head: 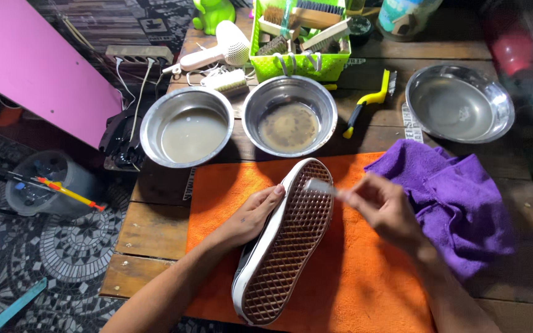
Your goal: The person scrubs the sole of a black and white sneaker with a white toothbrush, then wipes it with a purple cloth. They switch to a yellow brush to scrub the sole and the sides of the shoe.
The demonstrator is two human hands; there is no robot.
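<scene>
right now a shoe (285, 240) lies sole-up on an orange towel (347, 277) spread on the wooden desk (149, 234). the left hand (254, 213) is pressed against its side, fingers wrapped on the white edge. the right hand (384, 206) is clamped on a small brush (319, 186), blurred, touching the sole near the toe. a purple cloth (458, 197) sits just beside, and three metal bowls (289, 115) stand behind.

Both hands (316, 209) brush (321, 187) an upturned shoe (285, 246).
</scene>
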